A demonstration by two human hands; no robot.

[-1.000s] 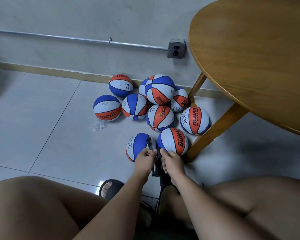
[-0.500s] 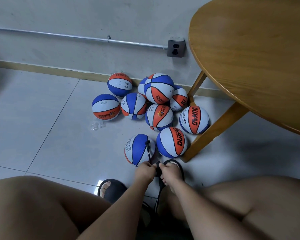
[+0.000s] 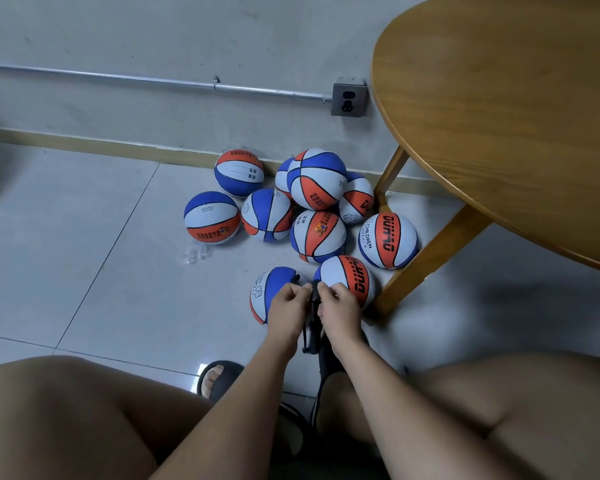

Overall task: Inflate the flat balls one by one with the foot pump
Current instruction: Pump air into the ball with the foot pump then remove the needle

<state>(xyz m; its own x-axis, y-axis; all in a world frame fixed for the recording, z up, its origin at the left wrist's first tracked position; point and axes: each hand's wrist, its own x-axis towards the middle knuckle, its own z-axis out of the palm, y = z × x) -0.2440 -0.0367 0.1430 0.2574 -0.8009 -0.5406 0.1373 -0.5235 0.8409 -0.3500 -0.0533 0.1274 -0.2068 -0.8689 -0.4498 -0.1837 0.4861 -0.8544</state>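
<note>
— Bright?
— Dim, flat, greyish. A soft shadow lies on the floor [image 3: 499,299] under the table [image 3: 499,116], right.
— Glare?
— One small white patch on a near tile. Edges bow; near thighs [image 3: 66,410] look soft.

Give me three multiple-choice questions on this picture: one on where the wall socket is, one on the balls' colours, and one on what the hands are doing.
1. Where is the socket?
A. on the wall, at the end of the metal pipe
B. lying loose on the floor
C. fixed to the table

2. What colours are the balls?
A. green and yellow
B. orange, white and blue
C. all black

3. What are the left hand and the right hand doing?
A. resting flat on the knees
B. lifting a ball
C. gripping the black pump between them

Answers:
1 A: the socket sits on the wall where the pipe ends.
2 B: every ball shows panels in those three colours.
3 C: the fingers of both hands curl at the pump's top.
</note>
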